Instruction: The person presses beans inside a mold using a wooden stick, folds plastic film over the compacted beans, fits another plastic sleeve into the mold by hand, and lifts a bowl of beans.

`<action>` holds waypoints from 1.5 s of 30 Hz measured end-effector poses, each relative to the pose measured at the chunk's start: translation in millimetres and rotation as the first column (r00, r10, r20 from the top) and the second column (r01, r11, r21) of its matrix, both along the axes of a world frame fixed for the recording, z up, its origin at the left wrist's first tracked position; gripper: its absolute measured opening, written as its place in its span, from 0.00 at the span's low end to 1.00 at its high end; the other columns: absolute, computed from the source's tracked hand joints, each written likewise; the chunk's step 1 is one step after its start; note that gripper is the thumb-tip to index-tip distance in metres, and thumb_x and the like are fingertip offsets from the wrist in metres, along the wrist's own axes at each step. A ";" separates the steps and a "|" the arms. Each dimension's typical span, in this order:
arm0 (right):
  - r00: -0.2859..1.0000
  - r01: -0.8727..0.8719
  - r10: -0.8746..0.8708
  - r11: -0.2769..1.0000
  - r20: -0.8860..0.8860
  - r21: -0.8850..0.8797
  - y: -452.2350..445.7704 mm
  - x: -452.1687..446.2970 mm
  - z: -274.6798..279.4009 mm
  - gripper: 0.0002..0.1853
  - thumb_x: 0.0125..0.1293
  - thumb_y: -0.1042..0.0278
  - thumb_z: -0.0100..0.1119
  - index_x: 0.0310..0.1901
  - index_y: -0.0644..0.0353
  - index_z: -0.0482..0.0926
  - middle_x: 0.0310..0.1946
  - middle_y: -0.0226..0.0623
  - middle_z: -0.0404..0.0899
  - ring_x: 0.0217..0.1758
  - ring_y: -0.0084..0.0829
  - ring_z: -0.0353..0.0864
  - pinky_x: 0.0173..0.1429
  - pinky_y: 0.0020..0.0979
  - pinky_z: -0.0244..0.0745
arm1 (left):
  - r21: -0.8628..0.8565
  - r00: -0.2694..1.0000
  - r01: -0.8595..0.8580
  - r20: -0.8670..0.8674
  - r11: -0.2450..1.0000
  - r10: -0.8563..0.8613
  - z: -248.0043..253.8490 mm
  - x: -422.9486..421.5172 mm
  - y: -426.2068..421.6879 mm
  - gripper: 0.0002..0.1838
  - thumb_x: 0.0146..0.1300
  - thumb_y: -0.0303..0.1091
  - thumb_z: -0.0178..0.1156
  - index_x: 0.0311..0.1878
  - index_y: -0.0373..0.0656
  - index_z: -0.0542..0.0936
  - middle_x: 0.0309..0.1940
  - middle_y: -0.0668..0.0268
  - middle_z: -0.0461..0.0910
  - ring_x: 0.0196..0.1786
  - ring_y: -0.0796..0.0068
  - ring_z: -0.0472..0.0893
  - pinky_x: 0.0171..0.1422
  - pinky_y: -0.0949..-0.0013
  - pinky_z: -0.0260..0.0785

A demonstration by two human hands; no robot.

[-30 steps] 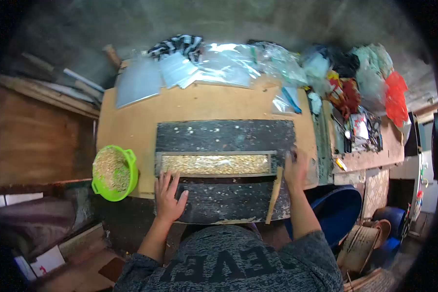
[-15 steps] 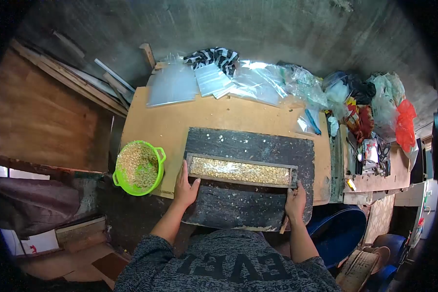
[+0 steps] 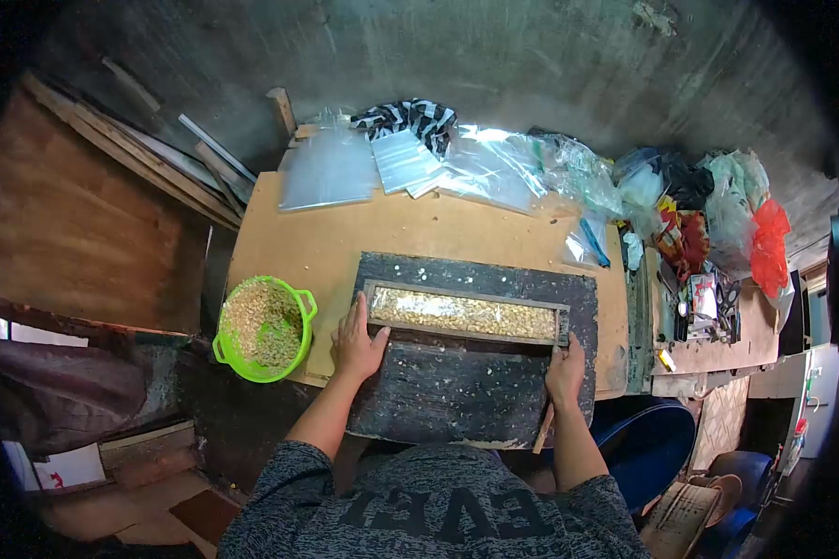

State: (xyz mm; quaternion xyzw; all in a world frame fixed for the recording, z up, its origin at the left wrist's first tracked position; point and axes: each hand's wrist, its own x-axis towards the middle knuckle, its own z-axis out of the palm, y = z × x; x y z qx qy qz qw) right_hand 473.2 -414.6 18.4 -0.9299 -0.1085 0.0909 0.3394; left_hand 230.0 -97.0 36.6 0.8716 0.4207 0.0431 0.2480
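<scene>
A long, narrow wooden frame [image 3: 410,324] lies on a dark, worn board [image 3: 438,391], filled with pale beans [image 3: 494,319] under shiny clear plastic. At its left end is my left hand [image 3: 355,347], fingers stretched out and thumb apart, touching the frame's edge. My right hand [image 3: 565,371] is at the right end, its fingers bent close to the frame corner. A thin wooden stick or handle [image 3: 543,429] sticks out below the right palm; its other end is hidden by the hand. To the left stands a green basket [image 3: 309,304] holding more of the pale beans.
Clear plastic sheets [image 3: 326,172] and crumpled plastic bags [image 3: 578,172] line the table's back edge. A tan tabletop [image 3: 410,224] lies under the board. On the right, a side table [image 3: 718,352] bears assorted tools. A blue drum [image 3: 648,443] stands below right.
Both hands and the wooden frame have shifted slightly away from me across the dark board. The left fingers now reach farther up the frame's end. The view has tilted a little.
</scene>
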 end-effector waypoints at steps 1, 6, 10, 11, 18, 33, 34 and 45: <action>0.999 0.025 -0.025 1.000 -0.037 0.011 4.2 2.3 4.9 0.28 0.67 0.77 0.57 0.69 0.71 0.69 0.54 0.57 0.76 0.52 0.50 0.79 0.61 0.42 0.73 | 0.002 1.000 -0.001 0.002 1.000 0.001 -1.0 3.7 2.6 0.49 0.66 0.49 0.63 0.83 0.48 0.47 0.77 0.52 0.62 0.78 0.51 0.62 0.77 0.48 0.54; 0.995 -0.009 0.009 1.000 0.103 -0.002 16.1 17.1 2.4 0.27 0.68 0.75 0.58 0.69 0.71 0.69 0.53 0.58 0.77 0.52 0.50 0.79 0.61 0.42 0.73 | 0.022 0.995 0.047 0.085 0.999 -0.049 -10.6 12.5 12.1 0.51 0.65 0.48 0.64 0.83 0.44 0.46 0.77 0.49 0.61 0.77 0.47 0.63 0.79 0.46 0.53; 0.995 0.012 -0.009 1.000 0.095 -0.027 22.4 26.1 -2.7 0.27 0.68 0.74 0.59 0.69 0.71 0.69 0.51 0.58 0.77 0.51 0.50 0.79 0.61 0.42 0.72 | 0.017 0.958 0.083 0.275 0.996 -0.084 -32.3 14.7 20.8 0.51 0.65 0.47 0.65 0.83 0.42 0.46 0.77 0.48 0.60 0.77 0.45 0.63 0.78 0.45 0.53; 0.995 0.008 -0.005 1.000 0.096 -0.026 22.0 28.5 -7.0 0.27 0.68 0.74 0.59 0.69 0.71 0.69 0.51 0.58 0.77 0.51 0.50 0.79 0.61 0.42 0.72 | 0.018 0.963 0.085 0.256 0.996 -0.087 -33.4 16.0 22.0 0.52 0.65 0.47 0.65 0.83 0.42 0.45 0.77 0.47 0.60 0.78 0.45 0.62 0.78 0.45 0.53; 0.995 0.003 0.000 0.999 0.096 -0.037 22.4 25.2 -6.3 0.28 0.68 0.75 0.59 0.69 0.70 0.68 0.51 0.55 0.77 0.51 0.49 0.78 0.61 0.42 0.72 | 0.014 0.986 0.044 0.160 0.999 -0.046 -24.6 16.8 22.9 0.55 0.64 0.50 0.66 0.83 0.41 0.43 0.77 0.43 0.59 0.78 0.45 0.62 0.78 0.44 0.52; 0.997 0.034 -0.033 0.999 0.073 -0.013 21.3 26.3 -18.2 0.29 0.69 0.72 0.60 0.70 0.68 0.68 0.50 0.53 0.77 0.49 0.45 0.79 0.59 0.41 0.73 | 0.060 0.987 0.052 0.148 0.997 -0.061 -22.2 20.7 32.5 0.53 0.62 0.56 0.67 0.82 0.45 0.51 0.71 0.47 0.69 0.72 0.47 0.68 0.74 0.44 0.58; 0.996 0.036 -0.037 0.999 0.081 0.006 20.3 26.7 -20.7 0.29 0.69 0.72 0.60 0.71 0.68 0.67 0.50 0.53 0.77 0.49 0.46 0.79 0.59 0.40 0.73 | 0.058 0.987 0.058 0.150 0.997 -0.066 -21.2 21.9 32.1 0.53 0.62 0.56 0.67 0.82 0.45 0.51 0.71 0.47 0.69 0.72 0.47 0.68 0.74 0.44 0.58; 0.998 0.056 -0.055 0.998 -0.029 0.036 24.8 26.7 -8.5 0.30 0.71 0.71 0.59 0.73 0.66 0.66 0.59 0.56 0.77 0.53 0.50 0.80 0.59 0.42 0.73 | 0.086 0.991 0.027 0.125 0.996 -0.038 -28.4 20.5 30.2 0.52 0.64 0.60 0.64 0.82 0.48 0.51 0.70 0.48 0.69 0.72 0.44 0.67 0.75 0.43 0.56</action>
